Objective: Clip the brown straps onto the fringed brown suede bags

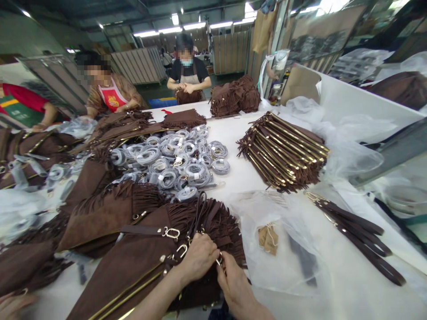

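Note:
A brown suede fringed bag (133, 262) with a gold zipper lies in front of me on the white table (333, 284). My left hand (197, 258) is closed on the bag's fringed top edge near a gold clasp (182, 251). My right hand (233, 280) pinches a small metal ring at the same spot, fingers curled. A dark strap (147, 231) with a gold snap hook lies across the bag.
A heap of wrapped grey straps (176, 162) sits mid-table. A fanned stack of bags (283, 151) lies right of it, loose brown straps (360, 235) and clear plastic bags (276, 240) nearer. More bags pile at the left. Three people work at the far side.

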A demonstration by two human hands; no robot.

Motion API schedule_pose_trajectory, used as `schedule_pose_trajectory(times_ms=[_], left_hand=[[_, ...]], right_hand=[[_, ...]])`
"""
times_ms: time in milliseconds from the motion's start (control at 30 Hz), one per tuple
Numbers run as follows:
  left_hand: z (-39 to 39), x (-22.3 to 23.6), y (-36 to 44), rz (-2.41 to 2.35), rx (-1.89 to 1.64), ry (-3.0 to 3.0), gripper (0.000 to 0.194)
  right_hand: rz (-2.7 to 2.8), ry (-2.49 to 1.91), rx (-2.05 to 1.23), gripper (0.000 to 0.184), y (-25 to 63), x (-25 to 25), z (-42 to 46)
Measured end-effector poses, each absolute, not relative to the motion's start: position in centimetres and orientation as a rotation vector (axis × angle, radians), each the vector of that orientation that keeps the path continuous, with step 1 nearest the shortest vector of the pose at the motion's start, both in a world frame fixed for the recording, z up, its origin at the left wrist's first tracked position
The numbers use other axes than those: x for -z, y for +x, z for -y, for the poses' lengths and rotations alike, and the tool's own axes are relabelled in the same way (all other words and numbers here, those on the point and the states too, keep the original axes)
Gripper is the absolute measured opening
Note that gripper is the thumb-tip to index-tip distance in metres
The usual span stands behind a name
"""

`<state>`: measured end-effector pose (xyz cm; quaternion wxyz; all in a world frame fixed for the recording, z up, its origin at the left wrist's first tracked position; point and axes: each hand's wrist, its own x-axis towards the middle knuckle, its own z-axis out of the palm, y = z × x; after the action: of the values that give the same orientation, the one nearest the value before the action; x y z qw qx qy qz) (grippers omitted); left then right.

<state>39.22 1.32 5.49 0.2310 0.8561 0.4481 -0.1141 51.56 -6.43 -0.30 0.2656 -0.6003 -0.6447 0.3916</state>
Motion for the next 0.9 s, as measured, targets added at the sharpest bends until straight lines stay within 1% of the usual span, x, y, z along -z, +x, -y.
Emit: schedule_pose_trajectory(times_ms=[67,200,367,533,733,900], left_hand=[[-1.3,-5.6,39.3,-1.216,0.329,2.366,0.030],[-1.4,-5.5,39.3,-1.194,0.338,2.390,0.031],[-0.9,-5.5,39.1,-1.238,0.269,2.400,0.034],[0.0,-5.7,39.4,-1.268,0.261,2.444,0.013],[-0.2,-5.4,39.7,-1.280,0.310,2.432,0.008],[-0.5,-4.9,39.6,-1.282,0.332,2.440,0.021]], right_hand=[[1.810,-1.692,-1.013,0.031,51.2,0.4,6.4],[1.871,-1.811,-0.932,0.029,50.7,0.1,6.0],[1.761,-1.867,-1.047,0.022,52.3,-0.7,5.7],[1.663,-1.965,-1.197,0.022,54.0,-1.0,5.5],[1.766,-2.122,-1.257,0.022,52.4,-1.4,5.0],[1.780,-2.149,-1.289,0.023,51.3,-1.9,4.4]])
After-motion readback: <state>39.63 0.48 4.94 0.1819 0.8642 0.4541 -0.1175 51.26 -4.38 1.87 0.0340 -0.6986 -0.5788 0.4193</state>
